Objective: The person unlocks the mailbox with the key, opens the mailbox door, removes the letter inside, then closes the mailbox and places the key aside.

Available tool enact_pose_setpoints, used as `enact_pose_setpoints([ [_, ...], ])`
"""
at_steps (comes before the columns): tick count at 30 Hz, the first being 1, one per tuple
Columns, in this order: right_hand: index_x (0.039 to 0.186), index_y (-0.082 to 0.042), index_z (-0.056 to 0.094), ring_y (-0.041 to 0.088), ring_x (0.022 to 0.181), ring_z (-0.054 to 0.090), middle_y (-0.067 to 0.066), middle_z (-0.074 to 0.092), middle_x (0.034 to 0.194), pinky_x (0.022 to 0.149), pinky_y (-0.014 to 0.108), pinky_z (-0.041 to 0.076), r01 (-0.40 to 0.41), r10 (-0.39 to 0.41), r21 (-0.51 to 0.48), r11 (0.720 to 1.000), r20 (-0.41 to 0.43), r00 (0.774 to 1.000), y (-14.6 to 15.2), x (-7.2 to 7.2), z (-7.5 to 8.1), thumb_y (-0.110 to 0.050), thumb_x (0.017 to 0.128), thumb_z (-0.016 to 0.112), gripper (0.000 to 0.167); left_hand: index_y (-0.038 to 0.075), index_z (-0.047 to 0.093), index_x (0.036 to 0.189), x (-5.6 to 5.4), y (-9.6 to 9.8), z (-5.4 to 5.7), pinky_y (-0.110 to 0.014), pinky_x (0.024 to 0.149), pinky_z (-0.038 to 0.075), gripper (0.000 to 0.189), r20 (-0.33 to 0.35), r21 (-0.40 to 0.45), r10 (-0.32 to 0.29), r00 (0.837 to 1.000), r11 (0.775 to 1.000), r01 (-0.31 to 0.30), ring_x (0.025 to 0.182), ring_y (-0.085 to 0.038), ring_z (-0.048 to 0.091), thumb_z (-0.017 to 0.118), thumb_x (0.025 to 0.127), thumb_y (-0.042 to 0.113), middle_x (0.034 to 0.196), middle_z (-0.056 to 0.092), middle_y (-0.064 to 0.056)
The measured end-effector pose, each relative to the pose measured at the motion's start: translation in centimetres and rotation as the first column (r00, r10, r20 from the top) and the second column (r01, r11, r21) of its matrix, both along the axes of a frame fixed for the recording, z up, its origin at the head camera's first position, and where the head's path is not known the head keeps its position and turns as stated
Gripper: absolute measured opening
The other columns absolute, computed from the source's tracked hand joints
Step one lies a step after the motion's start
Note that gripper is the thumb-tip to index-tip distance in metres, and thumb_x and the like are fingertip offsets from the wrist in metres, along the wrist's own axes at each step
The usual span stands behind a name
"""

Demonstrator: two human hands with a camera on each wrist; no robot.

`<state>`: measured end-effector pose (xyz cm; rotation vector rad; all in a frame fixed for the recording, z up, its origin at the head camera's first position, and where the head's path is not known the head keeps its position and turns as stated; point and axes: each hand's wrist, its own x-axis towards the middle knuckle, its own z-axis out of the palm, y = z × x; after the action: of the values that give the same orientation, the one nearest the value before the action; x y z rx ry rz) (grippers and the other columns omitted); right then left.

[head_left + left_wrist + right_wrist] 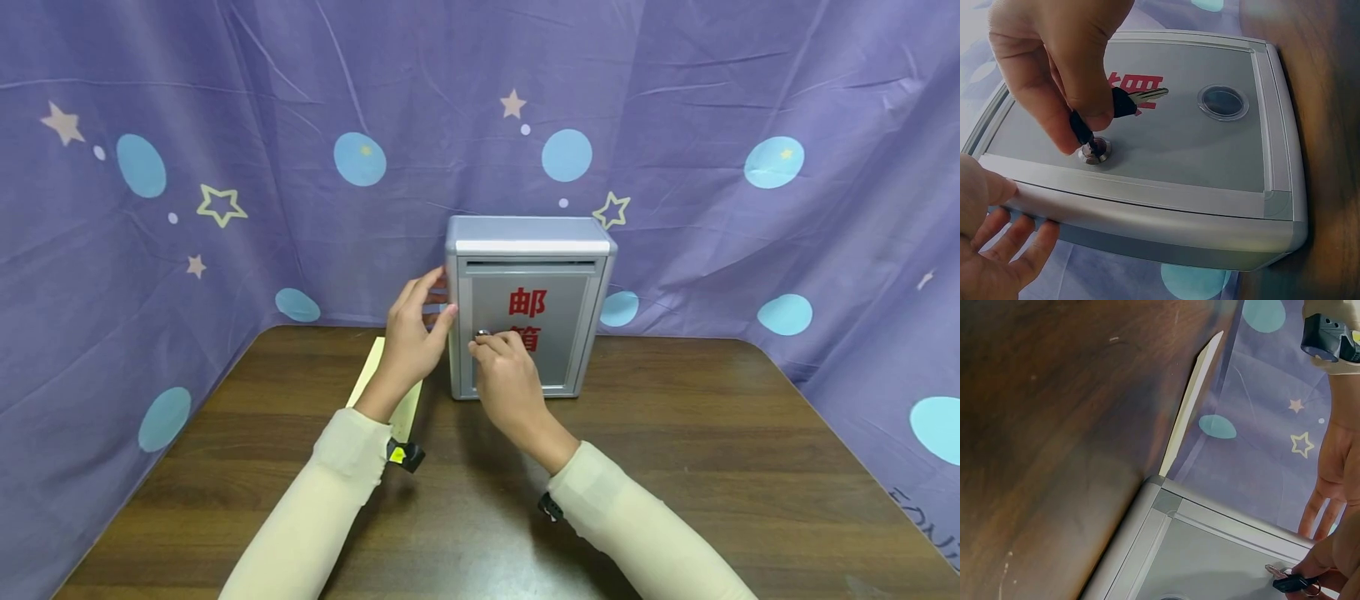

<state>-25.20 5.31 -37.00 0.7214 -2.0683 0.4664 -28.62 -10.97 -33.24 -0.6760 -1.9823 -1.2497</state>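
Observation:
A grey metal mailbox with red characters stands upright on the table, its slot near the top. My right hand pinches the black head of a key, whose tip is in the round lock on the door's left side. A second black-headed key hangs on the same ring and points away from the lock. My left hand rests against the mailbox's left side, thumb at the front edge and fingers extended along the side. The door looks closed in its frame.
A pale yellow paper piece, perhaps an envelope, lies on the brown wooden table under my left forearm. A round window is set low in the door. A purple curtain with stars and dots hangs behind.

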Motion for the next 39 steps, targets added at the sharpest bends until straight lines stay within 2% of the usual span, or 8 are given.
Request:
enact_pose_setpoints([
  [14,0.099,0.002,0.079,0.029,0.095,0.066,0.012,0.076,0.101,0.085,0.036,0.06,-0.031,0.031,-0.017,0.999,0.0,1.0,0.2,0.4,-0.1,0.015,0.078,0.072,0.026,-0.001,0.052,0.145,-0.1,-0.2,-0.2,-0.048,0.08,0.063,0.051,0.004,-0.004,0.004,1.0,1.0,-0.004,0.105,-0.036,0.067,0.068,0.096,0.0,0.125,0.06,-0.024],
  [28,0.097,0.0,0.078,0.029,0.097,0.067,0.011,0.076,0.101,0.088,0.036,0.06,-0.062,0.063,-0.039,0.997,0.033,0.997,0.6,1.4,-0.1,0.016,0.08,0.07,0.025,0.0,0.053,0.145,-0.1,-0.2,-0.2,-0.041,0.08,0.063,0.052,-0.006,-0.002,0.009,1.0,1.0,-0.009,0.104,-0.033,0.067,0.069,0.095,-0.001,0.124,0.061,-0.021],
  [35,0.096,-0.002,0.079,0.026,0.092,0.069,0.009,0.076,0.098,0.081,0.036,0.062,-0.079,0.083,-0.081,0.994,0.046,0.995,1.3,2.4,-0.1,0.016,0.076,0.069,0.029,0.0,0.054,0.144,-0.1,-0.1,-0.1,-0.04,0.08,0.063,0.052,-0.007,-0.002,0.006,1.0,1.0,-0.006,0.105,-0.033,0.067,0.069,0.095,-0.001,0.124,0.061,-0.021],
  [39,0.096,-0.003,0.078,0.026,0.084,0.07,0.008,0.077,0.095,0.073,0.037,0.062,-0.079,0.087,-0.087,0.993,0.095,0.992,1.7,2.9,0.0,0.015,0.079,0.069,0.026,-0.001,0.054,0.144,0.0,-0.1,-0.1,-0.042,0.081,0.063,0.051,0.002,0.004,0.0,1.0,1.0,0.0,0.105,-0.033,0.067,0.069,0.095,-0.001,0.124,0.061,-0.021],
])
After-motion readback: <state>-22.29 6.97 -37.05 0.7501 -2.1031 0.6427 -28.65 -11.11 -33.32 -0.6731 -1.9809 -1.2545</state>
